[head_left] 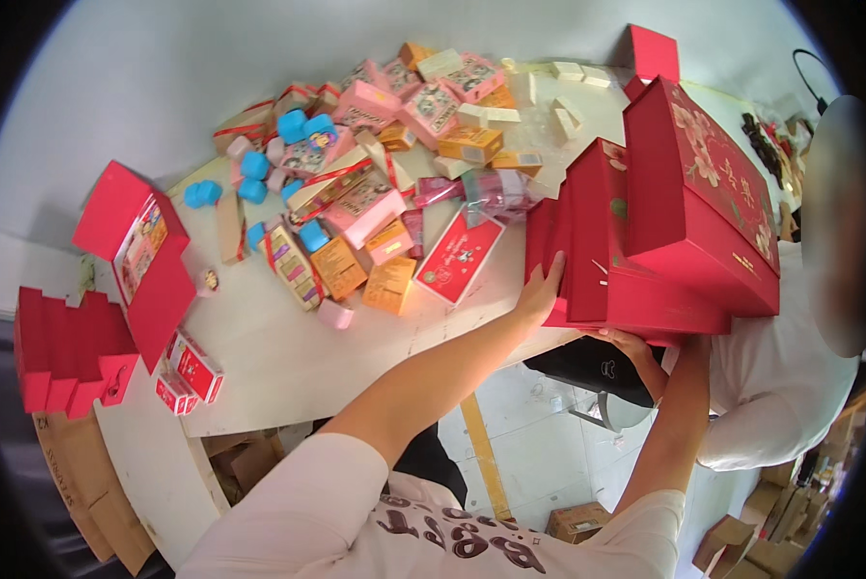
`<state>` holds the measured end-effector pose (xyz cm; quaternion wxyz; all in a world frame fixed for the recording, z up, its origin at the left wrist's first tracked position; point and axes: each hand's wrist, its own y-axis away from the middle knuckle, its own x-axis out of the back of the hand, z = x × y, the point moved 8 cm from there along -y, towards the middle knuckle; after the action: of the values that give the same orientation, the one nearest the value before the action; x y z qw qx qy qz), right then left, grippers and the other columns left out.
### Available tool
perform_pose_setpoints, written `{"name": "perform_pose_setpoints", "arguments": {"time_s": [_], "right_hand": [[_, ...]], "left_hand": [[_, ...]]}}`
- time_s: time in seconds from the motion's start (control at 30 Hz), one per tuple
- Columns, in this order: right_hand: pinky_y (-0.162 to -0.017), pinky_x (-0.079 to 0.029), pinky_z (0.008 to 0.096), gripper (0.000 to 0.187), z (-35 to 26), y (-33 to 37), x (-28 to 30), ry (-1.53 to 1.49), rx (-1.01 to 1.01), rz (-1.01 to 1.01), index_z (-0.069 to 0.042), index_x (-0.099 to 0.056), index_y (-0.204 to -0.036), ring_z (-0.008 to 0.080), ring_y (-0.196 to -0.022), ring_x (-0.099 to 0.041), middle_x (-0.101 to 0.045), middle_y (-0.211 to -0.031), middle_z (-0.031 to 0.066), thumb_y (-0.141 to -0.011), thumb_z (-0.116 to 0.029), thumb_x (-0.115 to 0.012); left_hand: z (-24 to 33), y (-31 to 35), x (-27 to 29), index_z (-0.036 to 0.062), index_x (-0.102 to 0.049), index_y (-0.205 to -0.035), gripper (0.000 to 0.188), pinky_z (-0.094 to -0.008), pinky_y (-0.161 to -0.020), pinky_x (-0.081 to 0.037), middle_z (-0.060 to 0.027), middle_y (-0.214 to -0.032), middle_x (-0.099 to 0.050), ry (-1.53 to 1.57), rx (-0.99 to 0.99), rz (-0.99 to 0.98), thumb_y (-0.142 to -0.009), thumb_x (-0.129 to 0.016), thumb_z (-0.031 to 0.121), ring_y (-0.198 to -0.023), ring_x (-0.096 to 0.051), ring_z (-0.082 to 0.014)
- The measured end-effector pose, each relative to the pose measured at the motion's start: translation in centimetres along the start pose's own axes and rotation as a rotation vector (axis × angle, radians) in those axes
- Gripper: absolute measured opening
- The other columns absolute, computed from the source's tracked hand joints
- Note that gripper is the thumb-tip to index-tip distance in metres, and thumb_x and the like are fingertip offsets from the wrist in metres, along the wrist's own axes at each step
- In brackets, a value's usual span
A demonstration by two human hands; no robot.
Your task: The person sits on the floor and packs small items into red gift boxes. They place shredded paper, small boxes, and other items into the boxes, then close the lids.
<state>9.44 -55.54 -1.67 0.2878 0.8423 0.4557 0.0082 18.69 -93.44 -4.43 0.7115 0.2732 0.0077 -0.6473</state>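
Observation:
A stack of red gift boxes (635, 285) stands tilted at the table's right edge, with a large flower-printed red gift box (708, 183) on top. My left hand (543, 291) is closed against the stack's lower left side, fingers along the red board. My right forearm (679, 415) reaches up to the stack's near right side; the boxes hide that hand and its fingers. Between my arms, a co-worker's hand (623, 342) touches the underside of the stack. Left of the stack lies a flat red-and-white box (459, 255).
A mixed pile of pink boxes (365, 207), orange boxes (339, 268) and blue containers (253, 166) covers the table's middle. An open red box (158, 280) and stacked red boxes (71, 352) stand at left. The co-worker's white sleeve (766, 415) is close on the right.

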Motion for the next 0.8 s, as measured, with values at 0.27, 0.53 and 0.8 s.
{"name": "perform_pose_setpoints", "arguments": {"time_s": [0.27, 0.53, 0.8], "right_hand": [[-0.085, -0.044, 0.0330, 0.048, -3.2, -3.0, -1.6, 0.004, 0.104, -0.070, 0.006, -0.051, -0.114, 0.0245, -0.098, -0.055, -0.057, -0.111, 0.0146, -0.085, -0.031, -0.055], [-0.083, -0.046, 0.0378, 0.036, -3.6, 10.6, -6.1, 0.314, 0.879, 0.483, 0.008, -0.058, -0.105, 0.0313, -0.094, -0.058, -0.061, -0.102, 0.0193, -0.087, -0.022, -0.049], [-0.088, -0.044, 0.0324, 0.028, 17.8, 30.5, -32.1, 0.307, 0.805, -0.632, 0.006, -0.053, -0.109, 0.0225, -0.096, -0.056, -0.058, -0.104, 0.0134, -0.082, -0.001, -0.049]], "left_hand": [[2.4, -3.7, 1.9, -0.0005, -0.048, -0.116, 0.066, -0.0400, -0.078, -0.044, -0.0183, -0.094, -0.059, -0.188, -0.141, 0.192, -0.088, -0.038, 0.058, -0.090, -0.057, -0.0275], [7.6, 23.3, 24.3, 0.0011, -0.062, -0.098, 0.017, -0.0283, -0.080, -0.046, -0.0078, -0.096, -0.063, -0.265, -0.412, 0.380, -0.087, -0.057, 0.014, -0.089, -0.059, -0.0150], [21.6, 68.3, 55.3, -0.0071, -0.047, -0.111, 0.028, -0.0336, -0.085, -0.041, -0.0163, -0.103, -0.053, -0.656, -0.950, 2.135, -0.092, -0.040, 0.013, -0.095, -0.051, -0.0234]]}}
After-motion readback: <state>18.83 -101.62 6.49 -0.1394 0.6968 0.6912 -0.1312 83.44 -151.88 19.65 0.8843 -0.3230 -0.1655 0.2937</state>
